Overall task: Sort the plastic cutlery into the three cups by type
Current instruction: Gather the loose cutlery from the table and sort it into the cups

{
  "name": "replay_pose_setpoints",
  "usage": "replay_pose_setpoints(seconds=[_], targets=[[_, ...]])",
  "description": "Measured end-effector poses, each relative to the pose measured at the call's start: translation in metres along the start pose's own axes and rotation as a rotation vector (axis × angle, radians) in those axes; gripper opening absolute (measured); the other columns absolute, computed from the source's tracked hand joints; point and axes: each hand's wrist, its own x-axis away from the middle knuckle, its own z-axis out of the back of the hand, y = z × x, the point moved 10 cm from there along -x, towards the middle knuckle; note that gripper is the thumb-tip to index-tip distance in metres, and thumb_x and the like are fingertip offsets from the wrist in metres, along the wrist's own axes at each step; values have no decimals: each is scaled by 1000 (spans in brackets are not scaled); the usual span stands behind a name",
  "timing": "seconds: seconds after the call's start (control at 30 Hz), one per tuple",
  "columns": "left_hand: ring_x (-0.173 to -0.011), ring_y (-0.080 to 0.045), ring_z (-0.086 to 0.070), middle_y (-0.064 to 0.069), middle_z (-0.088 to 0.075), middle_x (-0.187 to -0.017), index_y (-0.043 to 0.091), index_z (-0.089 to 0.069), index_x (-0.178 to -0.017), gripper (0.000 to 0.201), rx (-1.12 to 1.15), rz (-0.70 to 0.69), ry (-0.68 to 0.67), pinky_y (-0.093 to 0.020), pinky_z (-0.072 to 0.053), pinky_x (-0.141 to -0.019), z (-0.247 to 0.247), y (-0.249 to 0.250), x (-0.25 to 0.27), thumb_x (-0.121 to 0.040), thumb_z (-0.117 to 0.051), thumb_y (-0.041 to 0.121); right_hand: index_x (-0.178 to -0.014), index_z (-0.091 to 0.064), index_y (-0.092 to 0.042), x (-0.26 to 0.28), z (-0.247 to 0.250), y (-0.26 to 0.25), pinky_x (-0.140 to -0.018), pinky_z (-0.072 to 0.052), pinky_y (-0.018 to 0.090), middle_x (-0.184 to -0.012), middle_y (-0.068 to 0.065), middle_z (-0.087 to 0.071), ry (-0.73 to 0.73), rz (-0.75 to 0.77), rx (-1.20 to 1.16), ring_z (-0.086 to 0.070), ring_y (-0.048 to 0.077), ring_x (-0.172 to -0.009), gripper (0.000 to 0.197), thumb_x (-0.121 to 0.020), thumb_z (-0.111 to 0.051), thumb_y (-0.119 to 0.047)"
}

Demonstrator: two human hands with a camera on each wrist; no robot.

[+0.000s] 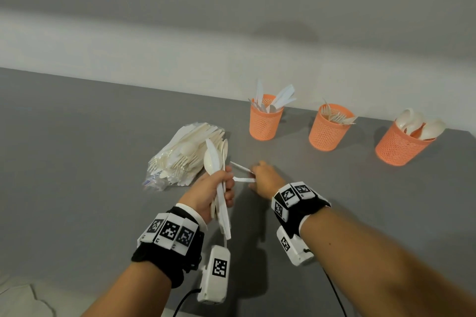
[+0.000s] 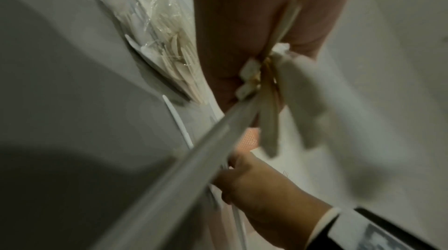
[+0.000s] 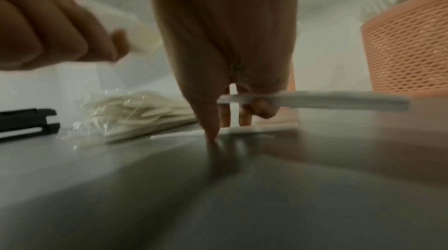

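Note:
Three orange mesh cups stand at the back right: one with knives (image 1: 265, 118), one with forks (image 1: 329, 127), one with spoons (image 1: 401, 141). My left hand (image 1: 219, 185) is raised and grips a bundle of white cutlery (image 1: 217, 162), with a spoon and a knife sticking up. To its right, my right hand (image 1: 260, 176) is low on the table and pinches a white knife (image 3: 315, 100) between its fingers. A second white piece (image 3: 242, 129) lies on the table under that hand, and the thumb tip (image 3: 212, 135) touches the surface.
A clear plastic bag of mixed white cutlery (image 1: 185, 154) lies left of the hands on the grey table (image 1: 77, 162). A wall runs close behind the cups. In the right wrist view an orange cup (image 3: 407, 47) stands near on the right.

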Motion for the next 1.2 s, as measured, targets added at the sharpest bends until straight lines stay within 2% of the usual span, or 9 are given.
replay_pose_setpoints(seconds=[0.13,0.47,0.57,0.67,0.8,0.87,0.93,1.03,1.2], targets=[[-41,-12,-39,1,-44,-52,19,-49,-97,5,-85,-28,-18,-25,-38,-47,-4,-3,3,-93,-47,22,-120,-54,0,4,-3,5,-97,-41,36,-128,18,-52,-43,-17,112,-51,33,-119,31,-93,-50,-15],[-39,-10,-35,3,-38,-51,13,-46,-81,30,-78,-13,-85,-19,-36,-39,-40,-12,-8,-91,-46,41,-107,-56,0,40,-2,57,-85,-46,34,-112,20,-61,-216,-128,-51,-59,33,-101,26,-92,-40,-15],[-38,-8,-37,3,-40,-51,12,-46,-83,29,-22,-14,-109,-19,-37,-39,-56,-11,-15,-93,-44,40,-102,-50,-1,52,21,65,-73,-45,33,-94,20,-59,-149,-124,-258,-59,32,-85,21,-97,-33,-12],[-40,-8,-40,2,-43,-54,13,-45,-78,25,29,-46,-110,-20,-40,-42,-68,-6,-25,-95,-45,31,-96,-43,-6,62,52,65,-57,-47,28,-71,7,-56,-35,-117,-558,-56,24,-62,13,-97,-30,-11],[-50,-12,-52,-2,-53,-56,10,-52,-71,24,70,-92,-92,-21,-50,-53,-85,1,-35,-94,-46,13,-98,-48,-15,76,95,40,-55,-38,15,-72,-6,-54,128,43,-729,-47,5,-56,16,-94,-36,-5],[-55,-13,-61,-4,-62,-60,7,-58,-79,19,139,-125,-117,-23,-55,-58,-94,6,-38,-94,-46,9,-94,-54,-15,84,107,31,-61,-41,10,-72,-7,-60,213,116,-809,-55,0,-59,12,-94,-45,-8],[-68,-16,-68,-8,-70,-77,3,-63,-99,19,161,-127,-166,-28,-58,-64,-105,8,-38,-94,-47,12,-87,-60,-11,86,110,28,-71,-48,15,-82,4,-69,262,129,-827,-65,10,-75,6,-90,-57,-14],[-78,-17,-71,-10,-70,-95,0,-55,-122,31,191,-112,-192,-29,-58,-65,-115,6,-37,-94,-45,11,-83,-64,-8,85,112,34,-66,-48,13,-86,14,-69,275,80,-814,-63,16,-74,8,-87,-63,-15],[-78,-14,-72,-5,-74,-88,2,-54,-123,32,195,-106,-207,-26,-57,-59,-125,6,-36,-95,-42,10,-93,-64,-17,82,109,41,-65,-49,18,-83,-1,-67,187,25,-867,-63,10,-74,6,-90,-59,-19]])
